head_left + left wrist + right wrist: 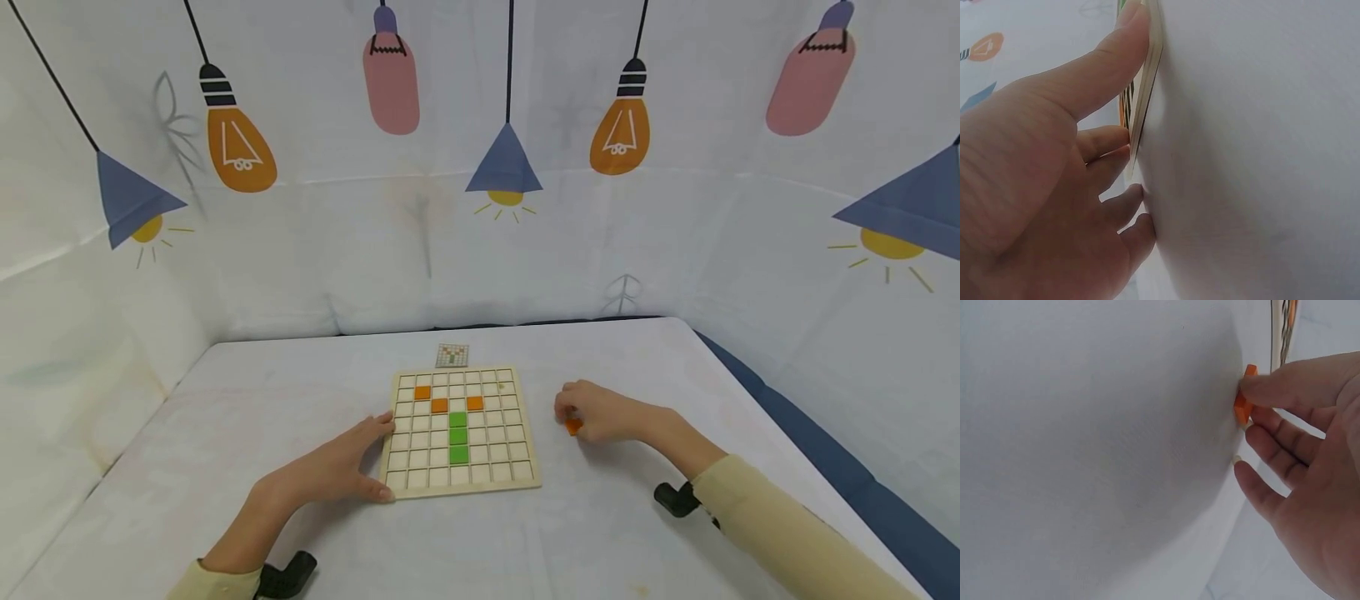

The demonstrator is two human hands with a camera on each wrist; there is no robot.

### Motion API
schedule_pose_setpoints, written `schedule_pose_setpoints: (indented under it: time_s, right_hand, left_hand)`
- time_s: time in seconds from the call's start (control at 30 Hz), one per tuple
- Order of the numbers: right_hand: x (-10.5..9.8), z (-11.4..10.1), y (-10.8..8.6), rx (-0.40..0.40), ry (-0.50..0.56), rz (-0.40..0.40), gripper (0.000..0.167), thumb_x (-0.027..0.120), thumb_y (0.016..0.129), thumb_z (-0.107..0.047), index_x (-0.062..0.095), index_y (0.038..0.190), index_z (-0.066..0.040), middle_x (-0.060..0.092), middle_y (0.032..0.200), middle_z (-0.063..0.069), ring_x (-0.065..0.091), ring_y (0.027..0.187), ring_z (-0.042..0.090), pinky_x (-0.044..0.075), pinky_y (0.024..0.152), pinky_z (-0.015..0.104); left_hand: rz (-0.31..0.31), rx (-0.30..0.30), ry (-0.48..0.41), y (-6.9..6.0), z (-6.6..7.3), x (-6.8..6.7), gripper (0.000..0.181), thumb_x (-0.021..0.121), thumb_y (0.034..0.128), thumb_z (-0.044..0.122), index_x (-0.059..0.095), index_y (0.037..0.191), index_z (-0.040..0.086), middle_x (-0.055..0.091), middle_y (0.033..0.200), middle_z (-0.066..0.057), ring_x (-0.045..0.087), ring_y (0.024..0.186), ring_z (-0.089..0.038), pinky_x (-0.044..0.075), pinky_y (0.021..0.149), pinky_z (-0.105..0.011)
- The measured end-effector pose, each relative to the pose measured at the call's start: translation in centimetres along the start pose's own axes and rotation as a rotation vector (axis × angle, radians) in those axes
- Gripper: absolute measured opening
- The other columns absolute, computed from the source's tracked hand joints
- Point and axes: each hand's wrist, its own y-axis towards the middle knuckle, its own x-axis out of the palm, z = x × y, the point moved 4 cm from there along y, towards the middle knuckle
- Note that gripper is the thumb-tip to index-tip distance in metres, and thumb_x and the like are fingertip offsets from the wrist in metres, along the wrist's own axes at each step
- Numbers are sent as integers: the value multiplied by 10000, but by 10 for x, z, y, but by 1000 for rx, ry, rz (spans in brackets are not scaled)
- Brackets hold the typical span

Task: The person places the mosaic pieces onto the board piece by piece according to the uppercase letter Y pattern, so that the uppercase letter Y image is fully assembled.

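Note:
A square wooden grid board (501, 455) lies on the white-covered table. Three orange tiles (422, 392) sit in cells of its upper part, and below them three green tiles (458, 436) form a column. My left hand (322, 468) rests along the board's left side with fingers spread, the thumb touching the near left corner and a fingertip against the edge farther up. To the right of the board, my right hand (611, 414) pinches a loose orange tile (1244, 407) between thumb and fingers, close to the table surface.
A small pattern card (452, 356) lies just behind the board. The white tablecloth (262, 400) reaches back to a hanging cloth wall (315, 250) printed with lamps. Dark blue fabric (802, 442) runs along the table's right edge. Each wrist carries a black device (288, 575).

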Motion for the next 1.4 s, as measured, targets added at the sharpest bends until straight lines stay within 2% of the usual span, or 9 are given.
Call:
schedule_pose_setpoints:
  time_s: [0.27,0.47,0.67,1.1,1.4]
  right_hand:
    - [0,0,0,31,16,32,283,625,753,80,631,846,-188,561,852,-44,478,834,131,437,743,271]
    - [-1,2,-2,-12,21,83,263,646,774,75,656,792,-187,578,839,-47,526,810,128,485,758,263]
    - [-1,3,-1,-19,3,68,330,610,756,114,657,810,-208,568,841,-53,519,812,135,473,747,255]
    - [-1,4,-2,-16,2,72,362,573,723,139,646,833,-198,557,850,-25,504,825,141,453,748,260]
    - [2,8,0,23,-18,90,320,611,720,82,631,845,-212,535,821,-25,468,771,115,411,667,243]
  left_hand:
    - [-1,-1,-1,1,1,0,1081,861,677,513,348,1546,125,194,1674,-64,104,1553,-373,162,1232,-600]
    - [5,-1,-2,-1,2,0,1081,863,677,505,349,1544,116,199,1673,-64,105,1552,-376,168,1228,-604]
    - [7,-9,-4,-1,1,0,1077,867,679,492,349,1545,114,197,1673,-64,101,1552,-379,170,1227,-605]
    - [6,-18,3,2,0,1,1089,865,672,505,342,1550,130,200,1673,-56,104,1552,-374,168,1231,-599]
    - [11,-23,15,2,-1,2,1089,866,668,509,348,1549,133,209,1672,-44,113,1554,-364,178,1231,-593]
